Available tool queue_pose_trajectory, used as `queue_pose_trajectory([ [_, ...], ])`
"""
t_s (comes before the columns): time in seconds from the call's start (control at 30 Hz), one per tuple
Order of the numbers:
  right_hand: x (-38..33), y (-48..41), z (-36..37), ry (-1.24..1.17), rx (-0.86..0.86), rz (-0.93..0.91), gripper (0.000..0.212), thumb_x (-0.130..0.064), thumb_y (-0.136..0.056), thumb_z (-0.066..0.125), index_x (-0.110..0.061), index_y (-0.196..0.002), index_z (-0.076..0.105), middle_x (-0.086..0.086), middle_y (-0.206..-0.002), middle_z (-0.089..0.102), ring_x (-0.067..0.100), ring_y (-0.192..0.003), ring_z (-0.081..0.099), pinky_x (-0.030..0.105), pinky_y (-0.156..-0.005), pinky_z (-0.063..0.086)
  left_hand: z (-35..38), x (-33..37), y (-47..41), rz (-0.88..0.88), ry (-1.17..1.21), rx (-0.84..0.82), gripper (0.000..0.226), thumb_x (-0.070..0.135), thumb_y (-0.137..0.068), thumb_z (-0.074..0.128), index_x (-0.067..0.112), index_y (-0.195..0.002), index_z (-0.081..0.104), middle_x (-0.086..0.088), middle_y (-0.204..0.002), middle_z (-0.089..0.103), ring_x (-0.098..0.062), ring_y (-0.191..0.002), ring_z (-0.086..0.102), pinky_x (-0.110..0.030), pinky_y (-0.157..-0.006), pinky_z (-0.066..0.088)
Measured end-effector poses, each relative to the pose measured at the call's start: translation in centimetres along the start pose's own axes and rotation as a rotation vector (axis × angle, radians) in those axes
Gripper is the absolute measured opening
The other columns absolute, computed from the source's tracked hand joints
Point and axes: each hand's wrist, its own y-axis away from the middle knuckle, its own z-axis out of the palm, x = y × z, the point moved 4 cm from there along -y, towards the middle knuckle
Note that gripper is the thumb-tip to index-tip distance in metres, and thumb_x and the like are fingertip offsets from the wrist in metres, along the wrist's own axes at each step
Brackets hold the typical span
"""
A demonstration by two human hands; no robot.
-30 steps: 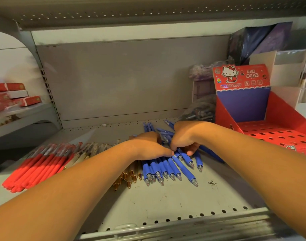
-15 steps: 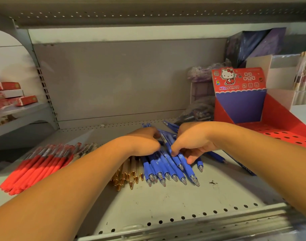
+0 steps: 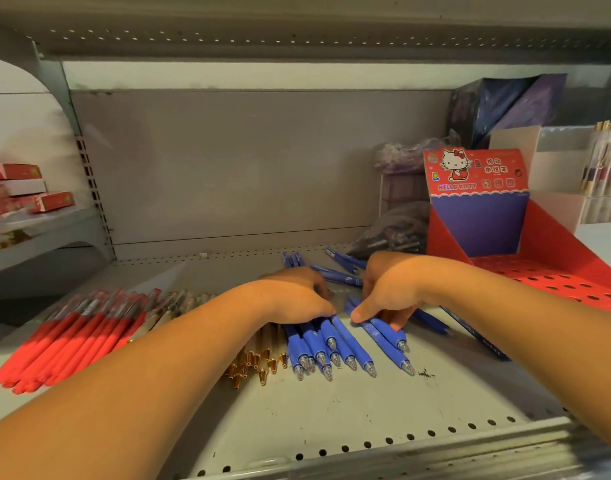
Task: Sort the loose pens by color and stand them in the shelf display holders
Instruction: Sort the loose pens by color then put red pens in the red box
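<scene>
Several blue pens (image 3: pixel 326 348) lie side by side on the grey shelf (image 3: pixel 332 420), tips toward me. My left hand (image 3: pixel 297 296) rests on top of this bunch, fingers curled over the barrels. My right hand (image 3: pixel 387 292) grips two blue pens (image 3: pixel 389 337) a little to the right of the bunch, thumb pressing on them. More blue pens (image 3: pixel 338 268) lie loose behind the hands. Gold-tipped cream pens (image 3: pixel 259 362) sit left of the blue ones. A row of red pens (image 3: pixel 68 341) lies at the far left. The red display holder (image 3: pixel 553 278) with a perforated tray stands at the right.
A dark plastic bag (image 3: pixel 394 233) lies behind the right hand, beside the holder. Purple boxes (image 3: pixel 505 109) and white holders with pens (image 3: pixel 605 161) stand at the back right. Red boxes (image 3: pixel 23 192) sit on the neighbouring shelf at the left. A perforated shelf lip (image 3: pixel 366 448) runs along the front.
My right hand has pulled two blue pens slightly to the right, apart from the main bunch. My left hand still covers the bunch.
</scene>
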Motion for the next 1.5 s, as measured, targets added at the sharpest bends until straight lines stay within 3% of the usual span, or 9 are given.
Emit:
queue_pose_trajectory([
  [0.17,-1.5,0.3,0.5,0.149,0.003,-0.104,0.040,-0.035,-0.094,0.063,0.004,-0.100,0.071,0.016,-0.090,0.075,0.030,-0.080,0.073,0.039,-0.081,0.060,-0.5,0.0,0.3,-0.049,-0.028,0.020,0.042,0.048,-0.090,0.056,0.009,-0.099,0.068,-0.007,-0.085,0.060,-0.019,-0.072,0.050,-0.032,-0.063,0.037],
  [0.47,-1.1,-3.5,-3.8,0.319,0.277,-0.111,0.032,-0.029,-0.089,0.062,-0.008,-0.065,0.063,0.008,-0.062,0.063,0.020,-0.054,0.056,0.028,-0.053,0.043,-3.3,-1.6,2.0,-0.035,-0.048,0.028,0.034,0.043,-0.097,0.052,0.018,-0.112,0.068,-0.007,-0.113,0.067,-0.023,-0.103,0.061,-0.041,-0.094,0.048],
  [0.67,-5.1,-9.8,-1.3,0.366,0.240,-0.153,0.036,-0.038,-0.085,0.068,-0.018,-0.060,0.052,0.000,-0.058,0.051,0.018,-0.055,0.049,0.028,-0.052,0.037,-3.4,-4.4,3.1,-0.086,-0.039,0.025,0.030,0.048,-0.098,0.048,0.024,-0.106,0.065,-0.001,-0.105,0.066,-0.014,-0.094,0.060,-0.028,-0.082,0.048],
  [0.97,-9.9,-16.2,1.9,0.443,0.191,-0.042,0.018,-0.023,-0.080,0.067,-0.007,-0.088,0.064,0.010,-0.087,0.065,0.026,-0.082,0.066,0.028,-0.063,0.050,-2.5,-4.8,2.9,-0.042,-0.081,-0.042,0.037,0.060,-0.092,0.048,0.027,-0.105,0.057,0.002,-0.102,0.061,-0.017,-0.091,0.058,-0.035,-0.080,0.051],
  [1.07,-9.9,-17.1,2.4,0.421,0.085,0.028,0.037,-0.023,-0.085,0.061,-0.003,-0.115,0.067,0.017,-0.113,0.068,0.027,-0.094,0.067,0.031,-0.073,0.053,-2.7,-5.1,3.0,-0.054,-0.066,-0.045,0.038,0.059,-0.093,0.048,0.026,-0.105,0.060,0.001,-0.097,0.062,-0.016,-0.088,0.059,-0.034,-0.077,0.051],
  [1.2,-10.6,-17.4,3.2,0.502,0.083,-0.044,0.082,-0.035,-0.093,0.061,-0.013,-0.157,0.014,0.013,-0.152,0.041,0.032,-0.130,0.048,0.038,-0.105,0.042,-2.8,-5.0,2.9,-0.041,-0.047,-0.049,0.037,0.054,-0.095,0.050,0.022,-0.109,0.063,0.000,-0.099,0.065,-0.017,-0.091,0.061,-0.037,-0.082,0.053],
  [1.33,-11.5,-16.3,2.6,0.398,0.105,-0.071,0.035,-0.018,-0.096,0.049,-0.010,-0.129,0.049,0.022,-0.115,0.063,0.034,-0.103,0.064,0.037,-0.085,0.051,-3.0,-4.9,3.1,-0.035,-0.032,-0.047,0.038,0.050,-0.096,0.051,0.019,-0.115,0.063,-0.003,-0.109,0.065,-0.019,-0.098,0.061,-0.039,-0.087,0.052],
  [1.4,-11.8,-15.5,1.6,0.205,0.112,-0.129,0.015,-0.016,-0.098,0.040,-0.008,-0.110,0.045,0.024,-0.088,0.061,0.033,-0.075,0.064,0.038,-0.066,0.053,-3.0,-4.9,3.2,-0.039,-0.036,-0.058,0.039,0.051,-0.096,0.050,0.021,-0.118,0.061,-0.003,-0.112,0.064,-0.019,-0.100,0.059,-0.037,-0.089,0.051],
  [1.5,-11.1,-14.6,-0.2,0.075,0.093,-0.159,0.019,-0.017,-0.099,0.042,-0.003,-0.088,0.048,0.016,-0.067,0.054,0.019,-0.048,0.053,0.026,-0.045,0.047,-3.0,-4.9,3.2,-0.061,-0.058,-0.075,0.043,0.054,-0.096,0.048,0.022,-0.121,0.059,-0.002,-0.117,0.063,-0.019,-0.103,0.058,-0.037,-0.092,0.050],
])
